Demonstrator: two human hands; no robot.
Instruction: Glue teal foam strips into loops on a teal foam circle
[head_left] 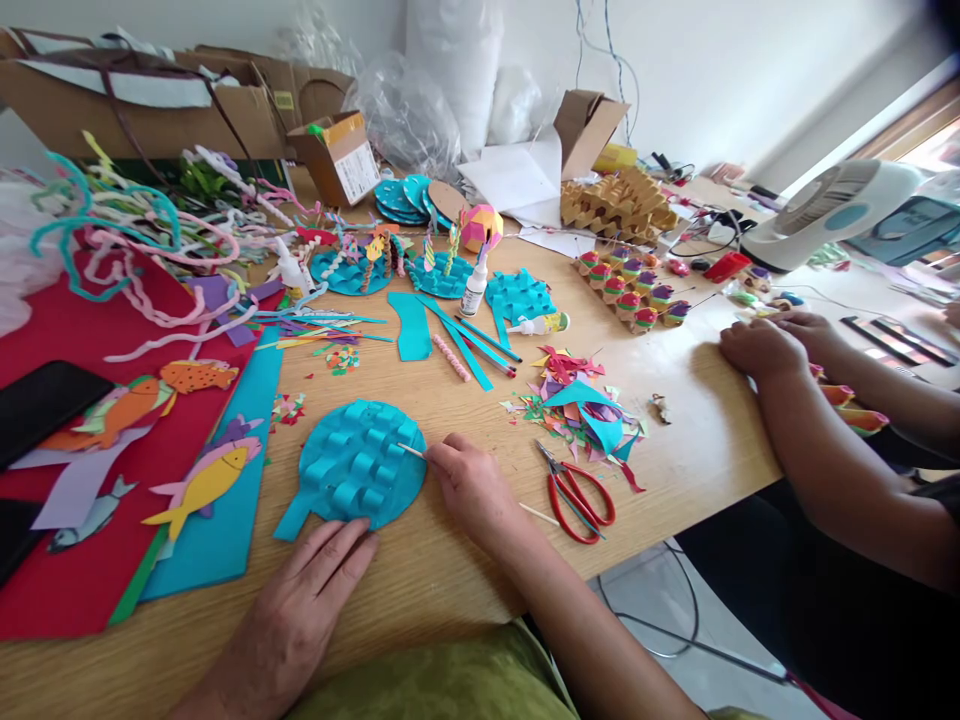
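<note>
Head view: I have the right hand [476, 495] pinching a thin stick [412, 451] between thumb and fingers; its far tip sits over the right part of the blue disc [407, 492] – can't tell if it touches; the disc lies flat on the table [450, 620], just left of the pinch, with curled paper loops [367, 466] standing on it and a paper tab [298, 514] sticking out at its near left. My left hand [319, 570] is nearer me than the grip and to its left; fingers stretched out, fingertips at the disc's near edge, grasping nothing. Right of the grip: scissors [561, 470] with red handles, a second stick [540, 515] between them and my forearm; beyond these, a heap of paper scraps [592, 400]. Ahead of the pinch, well apart, a white glue bottle [472, 290]; far left of it, a yellow paper fish [210, 482] on a blue sheet [244, 535]; far right – a co-worker's hand [761, 350] resting at the table.
</note>
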